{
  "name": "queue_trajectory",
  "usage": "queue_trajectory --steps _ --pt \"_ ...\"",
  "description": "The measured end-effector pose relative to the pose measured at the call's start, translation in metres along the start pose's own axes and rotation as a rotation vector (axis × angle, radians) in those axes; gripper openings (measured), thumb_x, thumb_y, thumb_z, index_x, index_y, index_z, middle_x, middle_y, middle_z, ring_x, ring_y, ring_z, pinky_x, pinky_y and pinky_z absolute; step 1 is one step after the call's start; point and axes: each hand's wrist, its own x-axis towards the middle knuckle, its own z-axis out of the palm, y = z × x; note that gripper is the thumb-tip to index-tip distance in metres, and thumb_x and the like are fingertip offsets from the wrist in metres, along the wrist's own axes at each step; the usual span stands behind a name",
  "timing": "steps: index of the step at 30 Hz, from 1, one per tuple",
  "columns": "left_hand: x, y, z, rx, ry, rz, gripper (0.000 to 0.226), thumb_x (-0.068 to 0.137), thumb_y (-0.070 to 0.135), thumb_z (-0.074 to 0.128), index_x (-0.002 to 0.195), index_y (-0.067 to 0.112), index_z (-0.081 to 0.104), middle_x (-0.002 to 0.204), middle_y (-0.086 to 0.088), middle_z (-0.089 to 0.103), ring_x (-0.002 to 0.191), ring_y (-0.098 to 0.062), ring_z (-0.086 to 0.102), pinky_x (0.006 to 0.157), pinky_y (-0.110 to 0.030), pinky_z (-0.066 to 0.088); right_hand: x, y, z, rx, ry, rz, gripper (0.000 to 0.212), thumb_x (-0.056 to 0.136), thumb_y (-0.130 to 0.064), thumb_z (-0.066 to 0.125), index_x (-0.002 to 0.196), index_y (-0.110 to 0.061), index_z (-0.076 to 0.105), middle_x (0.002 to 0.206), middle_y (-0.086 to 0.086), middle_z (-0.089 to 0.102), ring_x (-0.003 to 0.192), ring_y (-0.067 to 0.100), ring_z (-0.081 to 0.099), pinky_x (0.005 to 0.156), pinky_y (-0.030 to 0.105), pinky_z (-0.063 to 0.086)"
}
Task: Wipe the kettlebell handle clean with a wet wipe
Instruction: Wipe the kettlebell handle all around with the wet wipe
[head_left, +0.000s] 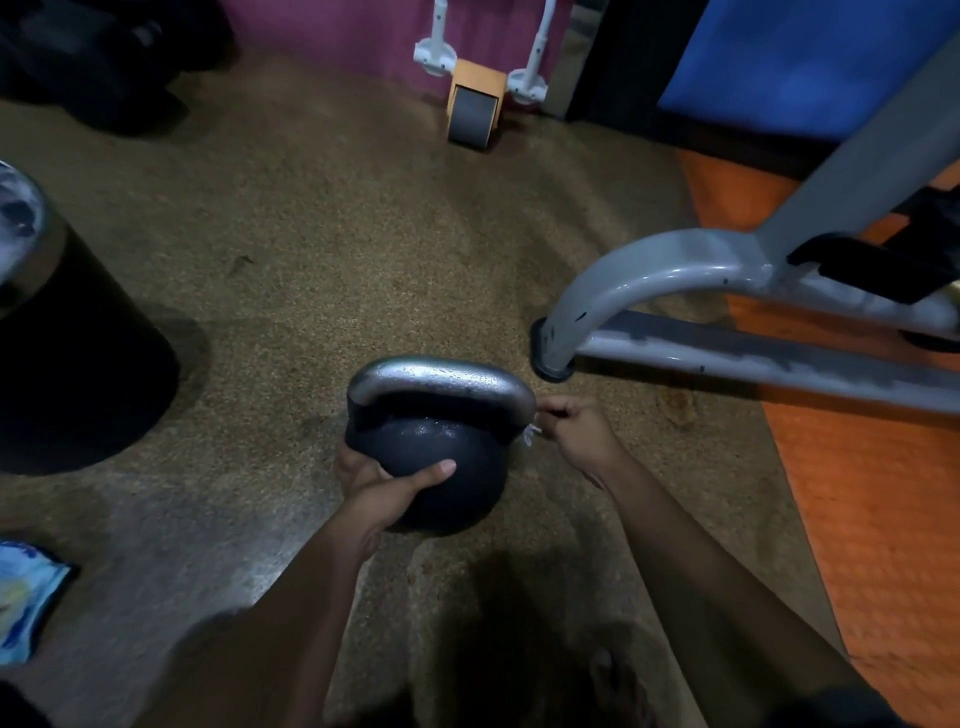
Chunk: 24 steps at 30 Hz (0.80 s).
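Two hands at kettlebell (441, 462), left hand (387, 486) gripping its body, right hand (579, 434) pinching wet wipe (529, 434) against handle (441, 379)

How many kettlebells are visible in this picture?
1. The kettlebell rests on the floor, held by the left hand; the right hand is at its handle. Dark objects at top left are unclear.
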Motion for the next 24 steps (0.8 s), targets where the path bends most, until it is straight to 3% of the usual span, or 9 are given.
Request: queue_trajectory --steps 3,5,8,12,15,18,21,24 --pt "-0.001 0.001 -0.001 -0.005 -0.006 0.002 0.160 0.023 0.058 0.095 0.158 0.027 0.015 0.160 0.001 0.023 0.148 -0.024 0.033 0.120 -0.049 0.040 -0.001 0.002 0.009 -0.010 0.008 0.052 0.024 0.089 0.011 0.052 0.102 0.004 0.070 0.075 0.004 0.069 0.054 -0.004 0.062 0.054 0.014 0.047" --pt "-0.002 0.002 -0.001 -0.003 -0.003 -0.009 0.160 0.023 0.058 0.093 0.158 0.025 0.015 0.160 0.000 0.023 0.148 -0.024 0.034 0.119 -0.049 0.040 -0.007 0.005 0.018 0.021 0.034 0.093 0.026 0.089 0.015 0.047 0.099 0.008 0.069 0.071 0.011 0.063 0.046 -0.002 0.056 0.047 0.013 0.044" --pt "-0.002 0.002 -0.002 0.003 -0.013 -0.012 0.166 0.016 0.064 0.093 0.157 0.026 0.015 0.160 0.000 0.024 0.147 -0.025 0.036 0.118 -0.049 0.041 -0.013 0.006 0.021 0.067 0.079 0.086 0.026 0.086 0.017 0.047 0.092 0.005 0.070 0.073 0.014 0.062 0.048 -0.001 0.057 0.049 0.011 0.045" --pt "-0.002 0.001 -0.002 -0.002 -0.017 -0.006 0.177 0.003 0.075 0.091 0.156 0.031 0.014 0.160 0.000 0.027 0.147 -0.027 0.037 0.118 -0.052 0.041 -0.010 -0.006 0.012 0.119 0.083 0.079 0.028 0.088 0.010 0.054 0.084 -0.011 0.073 0.082 0.011 0.070 0.069 0.012 0.065 0.061 0.017 0.051" --pt "-0.001 0.001 -0.002 0.006 -0.020 -0.017 0.173 0.009 0.069 0.093 0.157 0.029 0.012 0.161 -0.002 0.026 0.148 -0.027 0.035 0.119 -0.052 0.041 -0.011 -0.009 0.016 0.142 0.089 0.127 0.024 0.088 0.010 0.053 0.095 -0.002 0.073 0.093 0.023 0.071 0.080 0.024 0.063 0.070 0.030 0.050" --pt "-0.001 0.001 -0.002 0.001 -0.011 -0.015 0.169 0.013 0.065 0.093 0.157 0.026 0.013 0.161 -0.003 0.026 0.148 -0.027 0.035 0.118 -0.052 0.041 -0.020 0.001 0.033 0.250 0.172 0.225 0.025 0.087 0.012 0.050 0.087 0.001 0.073 0.085 0.027 0.067 0.077 0.030 0.060 0.069 0.037 0.047" --pt "-0.001 0.000 -0.002 -0.006 -0.017 -0.007 0.174 0.009 0.070 0.093 0.157 0.028 0.012 0.161 -0.001 0.025 0.148 -0.027 0.035 0.118 -0.052 0.041 -0.028 0.014 0.040 0.372 0.238 0.269 0.017 0.088 0.006 0.055 0.092 0.004 0.071 0.090 0.022 0.069 0.081 0.029 0.066 0.071 0.034 0.054" --pt "0.000 -0.001 -0.002 0.001 -0.010 -0.010 0.166 0.017 0.063 0.092 0.158 0.027 0.011 0.162 -0.001 0.023 0.149 -0.028 0.033 0.119 -0.052 0.040 -0.030 0.015 0.036 0.505 0.294 0.258 0.021 0.090 0.000 0.058 0.106 -0.004 0.070 0.104 0.013 0.071 0.096 0.023 0.070 0.085 0.034 0.057"
